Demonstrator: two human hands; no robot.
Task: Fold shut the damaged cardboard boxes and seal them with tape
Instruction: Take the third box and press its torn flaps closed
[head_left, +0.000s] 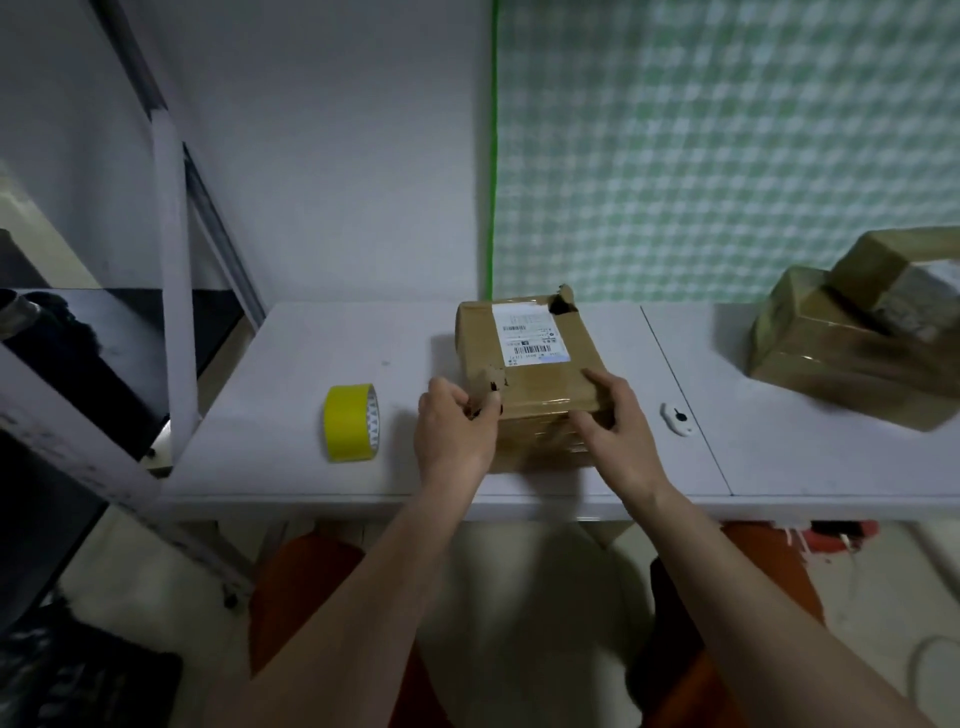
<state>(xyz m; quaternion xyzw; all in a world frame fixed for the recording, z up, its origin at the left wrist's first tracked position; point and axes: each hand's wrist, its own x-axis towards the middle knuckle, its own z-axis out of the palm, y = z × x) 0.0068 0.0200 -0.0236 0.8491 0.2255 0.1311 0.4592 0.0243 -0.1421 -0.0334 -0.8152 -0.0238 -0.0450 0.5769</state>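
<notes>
Left hand (454, 434): pinches torn flap at box (530, 374) near-left corner.
Right hand (615, 423): fingers spread, pressing box's near-right edge.
Tape (350, 422): at 9 o'clock on worktop (291, 364).

Brown cardboard box (530, 358) with white label (529, 332), yellow tape roll (349, 422), white table (311, 374), green-checked curtain (727, 156)

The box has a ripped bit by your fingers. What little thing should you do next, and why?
Probably press the torn flap flat against the box. The left hand pinches it at the near left corner, where it sticks up, while the right hand steadies the box. The yellow tape waits untouched beside it.
</notes>
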